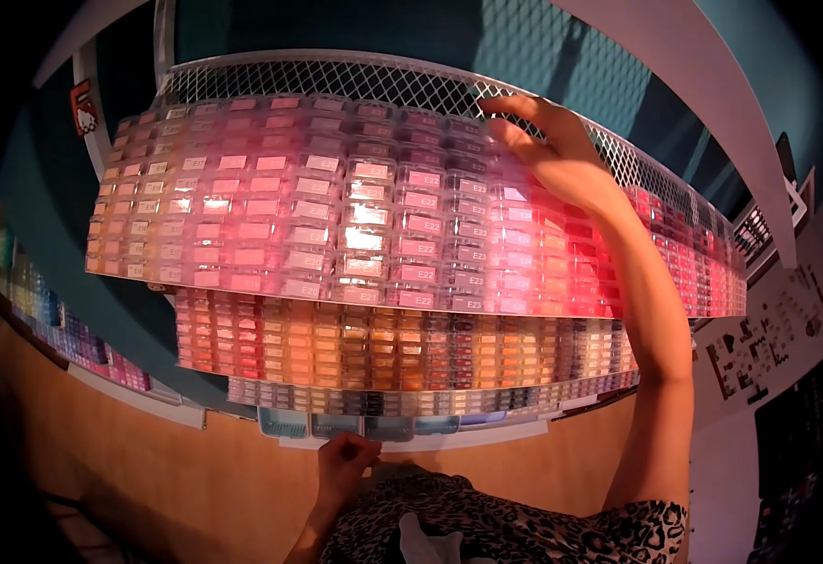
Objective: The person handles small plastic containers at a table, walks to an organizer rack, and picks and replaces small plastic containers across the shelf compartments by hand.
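My right hand [557, 146] reaches over the top shelf to the back of the rows of small clear plastic boxes [421, 224]. Its fingers are stretched out and apart, close to the rearmost boxes beside the column labelled E23, with nothing visible between them. Whether the fingertips touch a box, I cannot tell. Low in front of my body, my left hand [347, 461] is curled closed near the blue baskets. What it holds, if anything, is hidden. The boxes bear printed labels such as E20, E21 and E22, their contents running from pale peach through pink to red.
White wire mesh [336, 80] backs the top shelf. Lower shelves hold more boxes in orange and brown tones [383, 343]. Blue baskets [336, 426] line the bottom. Another rack of coloured boxes [63, 324] stands left. A white table with small items [759, 348] is right.
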Available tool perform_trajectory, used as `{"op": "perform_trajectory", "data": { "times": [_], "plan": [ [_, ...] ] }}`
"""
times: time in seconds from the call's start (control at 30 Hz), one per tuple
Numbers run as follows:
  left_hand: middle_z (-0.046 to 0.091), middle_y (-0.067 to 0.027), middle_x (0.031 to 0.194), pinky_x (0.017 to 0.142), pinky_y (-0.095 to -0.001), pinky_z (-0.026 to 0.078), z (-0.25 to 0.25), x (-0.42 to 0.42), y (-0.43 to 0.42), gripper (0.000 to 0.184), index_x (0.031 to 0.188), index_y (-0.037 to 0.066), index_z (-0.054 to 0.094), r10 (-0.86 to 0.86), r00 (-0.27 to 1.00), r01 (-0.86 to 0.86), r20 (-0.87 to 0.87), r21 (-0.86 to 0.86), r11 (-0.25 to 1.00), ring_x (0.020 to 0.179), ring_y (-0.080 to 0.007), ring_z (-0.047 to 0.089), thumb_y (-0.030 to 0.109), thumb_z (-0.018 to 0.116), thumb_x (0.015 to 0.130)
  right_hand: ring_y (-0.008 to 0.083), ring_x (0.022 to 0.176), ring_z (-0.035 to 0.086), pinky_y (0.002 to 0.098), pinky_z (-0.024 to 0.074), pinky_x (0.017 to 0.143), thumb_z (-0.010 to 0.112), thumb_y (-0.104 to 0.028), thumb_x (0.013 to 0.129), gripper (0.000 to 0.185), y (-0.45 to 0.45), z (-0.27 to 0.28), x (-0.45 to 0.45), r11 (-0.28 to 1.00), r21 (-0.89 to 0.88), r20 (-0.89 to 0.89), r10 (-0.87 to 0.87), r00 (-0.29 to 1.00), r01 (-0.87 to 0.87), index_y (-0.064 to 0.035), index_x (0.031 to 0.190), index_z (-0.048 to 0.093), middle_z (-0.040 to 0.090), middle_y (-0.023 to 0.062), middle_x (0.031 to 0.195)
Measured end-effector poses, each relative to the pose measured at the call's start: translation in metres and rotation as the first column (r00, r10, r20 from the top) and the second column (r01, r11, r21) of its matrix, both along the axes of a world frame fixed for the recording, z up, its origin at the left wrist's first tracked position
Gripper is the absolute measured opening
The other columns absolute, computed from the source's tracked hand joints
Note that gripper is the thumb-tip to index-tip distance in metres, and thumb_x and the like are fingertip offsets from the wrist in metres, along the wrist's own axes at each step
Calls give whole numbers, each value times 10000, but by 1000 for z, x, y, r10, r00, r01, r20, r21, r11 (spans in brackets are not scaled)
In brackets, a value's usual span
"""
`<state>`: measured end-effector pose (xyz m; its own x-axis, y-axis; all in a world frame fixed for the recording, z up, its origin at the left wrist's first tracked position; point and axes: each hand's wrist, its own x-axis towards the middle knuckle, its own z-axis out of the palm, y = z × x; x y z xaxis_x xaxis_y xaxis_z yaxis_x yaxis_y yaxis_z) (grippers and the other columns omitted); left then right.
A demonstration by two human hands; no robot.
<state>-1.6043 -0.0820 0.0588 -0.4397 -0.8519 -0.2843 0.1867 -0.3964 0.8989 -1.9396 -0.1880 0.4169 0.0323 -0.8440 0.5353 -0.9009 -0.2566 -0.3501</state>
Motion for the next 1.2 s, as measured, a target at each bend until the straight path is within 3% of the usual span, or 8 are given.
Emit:
{"op": "perform_trajectory", "data": {
  "times": [0.2,0.43,0.53,0.73,0.83,0.93,1.07,1.2],
  "plan": [
    [697,-68,763,641,-258,530,1,1,1,134,895,0,662,26,1000,-26,-1,-3,1000,705,-121,659,54,784,910,150,1053,675,291,563,910,748,-18,912,297,-19,-11,6,993,-60,139,110,984,-103,2,1206,705,741,82,1141],
    [695,-64,761,644,-258,534,-10,8,2,132,880,0,660,11,999,-11,39,-15,1000,707,-119,660,52,775,918,226,1256,573,346,569,1021,643,169,857,286,-15,-12,8,946,-154,328,321,889,-284,9,1093,662,638,97,1291],
    [693,-62,757,640,-256,530,-2,9,2,130,877,-2,659,14,999,-14,40,13,1000,701,-119,659,49,770,921,201,1302,557,325,453,1085,685,200,739,414,-8,-12,16,938,-197,253,330,909,-285,-53,1058,611,635,81,1329],
    [692,-60,762,633,-257,525,3,10,2,129,873,0,658,14,1000,-14,20,31,999,686,-122,662,41,771,920,234,1287,578,341,425,1112,700,181,705,444,-9,-16,15,935,-244,180,305,935,-258,-59,1071,623,643,91,1323],
    [691,-59,763,630,-257,525,-4,12,2,132,871,1,656,16,1000,-16,8,20,1000,690,-122,666,37,775,917,246,1238,591,365,529,1047,626,165,839,346,-10,-15,12,925,-258,54,301,952,-278,-13,1136,636,621,97,1300],
    [691,-59,762,629,-260,527,-7,15,2,136,871,-1,654,19,1000,-19,-3,16,1000,693,-124,670,38,778,914,231,1095,662,351,542,986,639,61,909,267,-9,-16,16,971,-156,276,219,936,-181,12,1171,656,676,100,1199],
    [693,-61,764,638,-265,537,-2,21,2,138,878,-6,654,29,999,-29,17,11,1000,695,-126,670,43,777,916,187,1031,686,328,531,886,604,-256,1039,324,-12,5,20,979,173,11,-111,994,107,22,1155,723,757,132,1022],
    [702,-68,775,645,-267,547,2,22,2,138,890,-13,654,48,998,-49,31,22,999,698,-125,670,49,774,919,243,1113,670,366,511,955,643,-266,1031,326,-24,2,19,994,-106,-77,1,997,-9,-23,1232,726,740,165,1170]
  ]
}}
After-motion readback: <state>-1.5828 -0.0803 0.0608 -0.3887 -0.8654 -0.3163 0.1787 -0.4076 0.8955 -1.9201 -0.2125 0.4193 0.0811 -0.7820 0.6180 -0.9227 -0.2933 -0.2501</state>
